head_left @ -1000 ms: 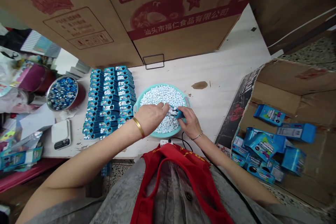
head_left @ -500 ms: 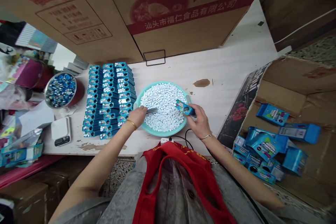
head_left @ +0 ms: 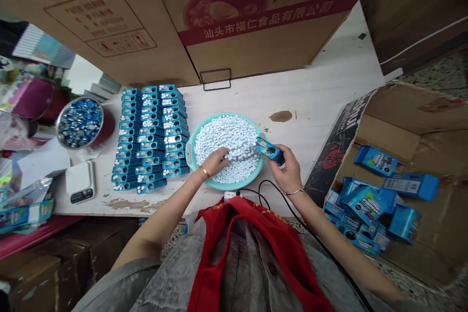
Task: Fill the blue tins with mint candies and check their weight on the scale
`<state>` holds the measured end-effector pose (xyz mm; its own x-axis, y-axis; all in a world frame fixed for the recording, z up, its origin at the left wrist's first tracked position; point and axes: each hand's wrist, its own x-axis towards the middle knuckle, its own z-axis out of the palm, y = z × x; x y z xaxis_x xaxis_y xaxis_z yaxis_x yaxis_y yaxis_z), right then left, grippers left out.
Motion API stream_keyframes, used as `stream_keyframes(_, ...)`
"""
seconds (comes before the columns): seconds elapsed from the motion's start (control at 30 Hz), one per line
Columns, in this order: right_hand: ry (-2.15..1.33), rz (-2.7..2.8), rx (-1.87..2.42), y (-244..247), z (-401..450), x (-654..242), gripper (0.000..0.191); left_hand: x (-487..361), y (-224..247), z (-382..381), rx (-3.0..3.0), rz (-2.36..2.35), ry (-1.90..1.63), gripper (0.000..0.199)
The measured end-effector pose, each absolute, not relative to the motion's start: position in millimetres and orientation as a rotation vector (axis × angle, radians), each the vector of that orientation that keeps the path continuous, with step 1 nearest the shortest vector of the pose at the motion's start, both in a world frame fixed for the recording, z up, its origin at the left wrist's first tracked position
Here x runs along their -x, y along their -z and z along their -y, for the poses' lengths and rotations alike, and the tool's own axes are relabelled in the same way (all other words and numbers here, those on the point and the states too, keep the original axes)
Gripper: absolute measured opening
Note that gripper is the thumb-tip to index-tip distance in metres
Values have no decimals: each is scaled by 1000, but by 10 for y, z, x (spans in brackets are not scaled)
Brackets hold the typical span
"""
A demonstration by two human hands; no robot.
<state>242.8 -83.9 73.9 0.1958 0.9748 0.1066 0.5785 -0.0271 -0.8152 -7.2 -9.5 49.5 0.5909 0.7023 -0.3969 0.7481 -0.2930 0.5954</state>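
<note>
My left hand is closed low over the white candies that fill a turquoise basin. The grey metal scoop seen in it a moment ago is now covered by candies heaped at the fingertips. At the basin's right rim, my right hand is shut on a small blue candy box, tilted with its round dark opening facing up. Left of the basin stand rows of similar blue boxes, several with white candies showing at their openings.
Large cardboard cartons wall off the back. An open carton with several blue packs is at right. At left are a white scale and a metal bowl of blue wrapped pieces. A black cable runs along the front edge.
My left hand has moved right and deeper over the candies, and the scoop's bare metal no longer shows. My right hand has shifted slightly right with the candy box.
</note>
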Motion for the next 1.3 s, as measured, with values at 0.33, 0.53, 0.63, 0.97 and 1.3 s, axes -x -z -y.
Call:
stream_keyframes(0.33, -579, 1703, 1494, -700, 791, -2215, 41, 107, -1802, -133, -2367, -940, 215, 20)
stream_keyframes(0.53, -634, 1714, 1397, -691, 824, -2028, 43, -381, -2333, -48, -2537, -1028, 836, 21)
stream_keyframes(0.63, -679, 1684, 1362, -671, 849, -1974, 42, -570, -2509, 66, -2560, -1069, 911, 25)
stream_keyframes(0.97, -732, 1655, 1412, -836, 865, -1983, 38, -166, -2214, -128, -2553, -972, 238, 52)
stream_keyframes(1.3, -659, 1557, 1743, -1295, 1307, -3353, 39, -63, -1753, 228, -2347, -972, 67, 30)
